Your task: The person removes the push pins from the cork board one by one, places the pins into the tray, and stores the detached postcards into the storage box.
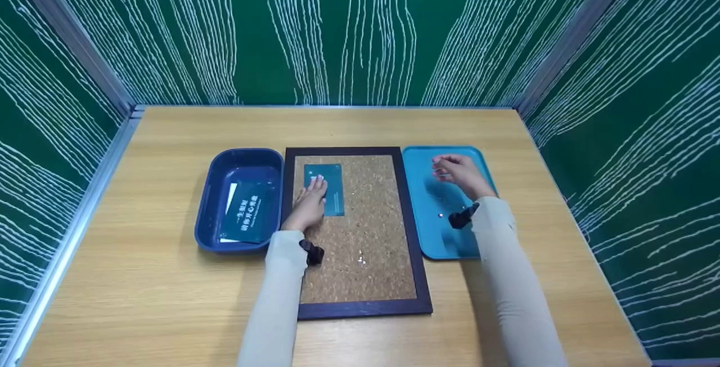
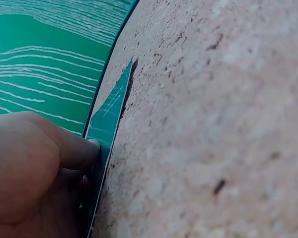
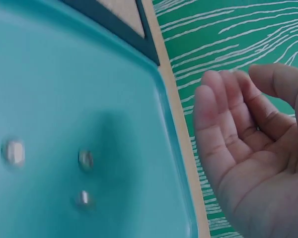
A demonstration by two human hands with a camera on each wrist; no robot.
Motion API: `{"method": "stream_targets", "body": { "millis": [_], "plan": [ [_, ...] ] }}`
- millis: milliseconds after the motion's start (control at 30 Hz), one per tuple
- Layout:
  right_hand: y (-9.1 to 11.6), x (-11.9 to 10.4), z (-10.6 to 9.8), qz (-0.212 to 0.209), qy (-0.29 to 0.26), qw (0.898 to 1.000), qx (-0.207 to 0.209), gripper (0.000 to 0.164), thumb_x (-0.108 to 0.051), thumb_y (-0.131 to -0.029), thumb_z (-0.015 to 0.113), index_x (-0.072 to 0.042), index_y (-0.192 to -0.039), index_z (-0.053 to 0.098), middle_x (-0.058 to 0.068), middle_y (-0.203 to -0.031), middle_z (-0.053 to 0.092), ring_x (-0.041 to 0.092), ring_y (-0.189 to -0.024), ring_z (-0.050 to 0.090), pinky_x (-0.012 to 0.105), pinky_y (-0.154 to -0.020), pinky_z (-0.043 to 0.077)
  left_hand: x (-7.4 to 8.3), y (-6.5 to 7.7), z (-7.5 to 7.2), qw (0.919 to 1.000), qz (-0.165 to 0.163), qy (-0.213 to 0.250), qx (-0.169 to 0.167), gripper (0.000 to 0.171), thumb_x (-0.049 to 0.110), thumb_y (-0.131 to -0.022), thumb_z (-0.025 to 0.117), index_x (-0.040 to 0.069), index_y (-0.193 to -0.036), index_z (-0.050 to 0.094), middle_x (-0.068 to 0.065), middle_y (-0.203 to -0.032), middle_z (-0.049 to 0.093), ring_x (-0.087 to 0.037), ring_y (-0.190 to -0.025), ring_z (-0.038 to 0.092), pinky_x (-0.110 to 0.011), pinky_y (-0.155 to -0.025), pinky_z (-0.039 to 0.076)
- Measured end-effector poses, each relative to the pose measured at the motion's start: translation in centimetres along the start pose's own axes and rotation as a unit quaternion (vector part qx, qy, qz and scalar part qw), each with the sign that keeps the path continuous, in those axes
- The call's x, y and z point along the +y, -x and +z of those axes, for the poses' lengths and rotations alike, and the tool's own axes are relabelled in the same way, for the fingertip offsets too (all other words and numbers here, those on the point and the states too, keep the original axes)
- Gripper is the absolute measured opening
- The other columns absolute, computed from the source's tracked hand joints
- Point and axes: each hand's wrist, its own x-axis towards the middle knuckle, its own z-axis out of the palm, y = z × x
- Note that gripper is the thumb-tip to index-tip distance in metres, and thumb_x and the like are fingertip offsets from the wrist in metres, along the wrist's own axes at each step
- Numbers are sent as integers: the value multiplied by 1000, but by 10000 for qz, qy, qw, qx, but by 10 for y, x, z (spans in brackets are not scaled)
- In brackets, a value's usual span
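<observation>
My left hand [image 1: 308, 202] lies on a dark green card [image 1: 334, 189] against the cork board [image 1: 374, 226], fingers extended over its left part. In the left wrist view the thumb rests on the card [image 2: 109, 119], whose far corner stands slightly off the cork. Over the blue tray [image 1: 419, 209] hovers my right hand [image 1: 461, 174]. The right wrist view shows its palm [image 3: 253, 163] with loosely bent fingers, thumb near the index fingertip and nothing visible between them. Below it in the tray are small silvery pieces [image 3: 85, 159], blurred, their kind unclear.
A dark blue bin [image 1: 205, 204] left of the board holds green cards with white lettering [image 1: 247, 209]. The board's dark frame [image 1: 365, 308] borders the tray. Small shiny bits [image 1: 361, 257] lie on the lower cork. Green patterned walls [image 1: 360, 35] enclose the wooden table [image 1: 135, 299].
</observation>
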Motion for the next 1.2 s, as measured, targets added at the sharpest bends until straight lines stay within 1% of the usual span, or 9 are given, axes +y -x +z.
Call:
{"method": "stream_targets", "body": {
  "millis": [200,367,533,633,733,867,1067,1200],
  "plan": [
    [-10,-4,20,83,-515,9984,-199,53,-29,-99,52,6,-138,43,21,-128,55,31,-116,59,44,-105,45,1,0,1,10000,-2,-19,3,50,10,-103,36,-1,-150,25,-15,-161,12,-29,-150,6,-45,-123,4],
    [-15,-10,40,124,-857,9953,-432,52,-26,-100,51,7,-139,40,27,-134,50,34,-120,56,46,-107,43,1,1,1,10000,11,-71,26,50,10,-102,37,-3,-150,25,-16,-160,13,-29,-150,7,-46,-122,6],
    [-22,-17,59,296,-917,9936,-588,49,-25,-101,49,6,-139,42,27,-138,48,35,-125,52,43,-107,44,2,1,1,10000,-8,-84,-10,51,12,-103,37,-2,-150,25,-15,-161,12,-29,-150,6,-46,-123,5],
    [-26,-19,71,330,-983,9924,-668,48,-23,-101,48,7,-138,42,28,-137,49,37,-126,51,42,-106,45,3,1,0,9999,-43,-128,-49,52,15,-103,38,-1,-151,23,-15,-161,11,-28,-150,5,-45,-123,5],
    [-29,-21,82,352,-1003,9918,-705,47,-21,-100,51,9,-136,44,27,-134,52,35,-124,54,41,-104,47,4,1,-1,9998,-75,-177,-82,53,16,-103,39,-1,-151,22,-15,-161,10,-28,-150,4,-45,-123,4],
    [-33,-23,97,421,-964,9915,-761,44,-21,-100,52,8,-134,48,25,-132,56,30,-118,60,37,-100,50,6,1,-2,9994,-141,-302,-129,54,17,-103,39,0,-151,22,-15,-161,9,-28,-150,5,-45,-123,5],
    [-36,-23,117,383,-1041,9891,-970,43,-16,-101,49,9,-135,47,26,-130,57,28,-115,62,35,-97,52,10,-1,-1,9972,-303,-657,-199,54,21,-104,37,2,-152,20,-13,-162,8,-27,-150,4,-45,-123,6],
    [-37,-22,128,388,-1012,9883,-1072,42,-17,-100,50,8,-134,48,25,-128,59,27,-113,64,36,-97,52,14,-1,1,9947,-383,-919,-265,55,22,-105,35,3,-153,17,-13,-162,5,-27,-150,2,-45,-123,5]
  ]
}}
